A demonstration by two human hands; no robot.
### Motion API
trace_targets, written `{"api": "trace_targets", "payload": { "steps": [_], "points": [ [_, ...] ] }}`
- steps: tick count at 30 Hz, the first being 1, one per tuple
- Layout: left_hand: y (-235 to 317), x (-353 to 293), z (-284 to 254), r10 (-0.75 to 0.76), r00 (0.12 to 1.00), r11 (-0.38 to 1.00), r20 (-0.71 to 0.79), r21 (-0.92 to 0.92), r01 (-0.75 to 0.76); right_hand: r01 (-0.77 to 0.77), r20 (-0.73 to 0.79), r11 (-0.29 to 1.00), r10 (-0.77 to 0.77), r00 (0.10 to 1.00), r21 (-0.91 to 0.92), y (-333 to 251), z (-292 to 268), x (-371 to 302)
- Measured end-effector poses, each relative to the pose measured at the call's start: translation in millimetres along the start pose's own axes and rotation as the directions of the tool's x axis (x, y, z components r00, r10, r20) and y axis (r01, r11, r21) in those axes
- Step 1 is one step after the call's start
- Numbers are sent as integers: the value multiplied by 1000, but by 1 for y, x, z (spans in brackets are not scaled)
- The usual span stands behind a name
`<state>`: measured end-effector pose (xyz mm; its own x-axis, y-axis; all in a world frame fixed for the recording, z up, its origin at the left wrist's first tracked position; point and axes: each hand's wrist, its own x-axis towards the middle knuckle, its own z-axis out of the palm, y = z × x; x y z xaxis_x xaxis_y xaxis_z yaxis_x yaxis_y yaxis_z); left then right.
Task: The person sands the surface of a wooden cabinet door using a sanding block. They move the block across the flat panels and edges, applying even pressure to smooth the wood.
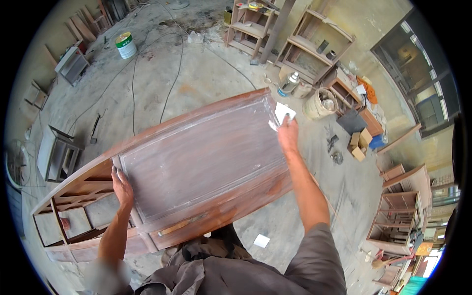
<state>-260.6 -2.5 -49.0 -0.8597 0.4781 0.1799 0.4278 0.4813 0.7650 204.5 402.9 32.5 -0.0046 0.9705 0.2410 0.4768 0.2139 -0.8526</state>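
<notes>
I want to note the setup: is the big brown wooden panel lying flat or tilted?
Tilted. The wooden panel slants across the view, far end higher; the left hand steadies it while the right hand presses white paper on it.

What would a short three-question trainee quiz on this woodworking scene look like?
1. True or false: the right hand presses a white folded sheet of sandpaper at the far corner of the dusty reddish-brown wooden cabinet panel.
2. Where does the left hand rest? A) on the panel's left edge B) on a bucket
3. Fill in: the white bucket with a green lid stands on the concrete ____.

Key: 1 true; 2 A; 3 floor.
</notes>
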Motion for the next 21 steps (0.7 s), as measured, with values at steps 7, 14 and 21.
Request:
{"api": "trace_targets", "payload": {
  "steps": [7, 14, 21],
  "points": [
    [19, -9, -15, -122, 992, 992, -31, -29, 121, 658, 611, 631, -345, 713, -412, 11, 56, 16],
    [15, -9, -16, -96, 994, 994, -41, -54, 94, 646, 624, 568, -272, 732, -510, -37, 90, -33],
    [17, -7, 1, -31, 999, 994, -32, -103, 28, 502, 385, 592, -323, 864, -630, 8, 92, 9]
  ]
}}
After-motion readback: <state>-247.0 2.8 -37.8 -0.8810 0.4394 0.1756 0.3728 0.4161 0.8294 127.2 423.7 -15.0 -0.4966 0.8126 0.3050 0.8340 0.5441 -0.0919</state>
